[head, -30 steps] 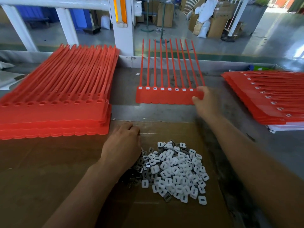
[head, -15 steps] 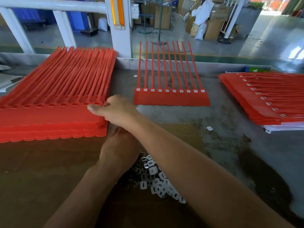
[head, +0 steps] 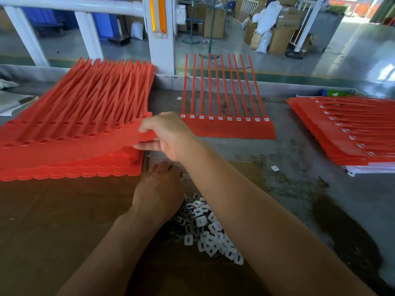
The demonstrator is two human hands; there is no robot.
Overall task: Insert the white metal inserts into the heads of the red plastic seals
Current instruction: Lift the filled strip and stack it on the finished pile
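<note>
Right hand pinched top seal sheet, nine o'clock; left hand, grip indiscernible, perhaps touching inserts, six o'clock.

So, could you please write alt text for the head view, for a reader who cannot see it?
The right hand pinches the raised corner of the top red seal sheet on the left stack, while the left hand rests by the pile of white inserts. A filled sheet lies beyond.

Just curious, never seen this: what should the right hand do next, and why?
Probably peel the top sheet off the stack and draw it toward the inserts: the right hand pinches its raised corner, its holes look empty, and the middle sheet is already filled.
</note>
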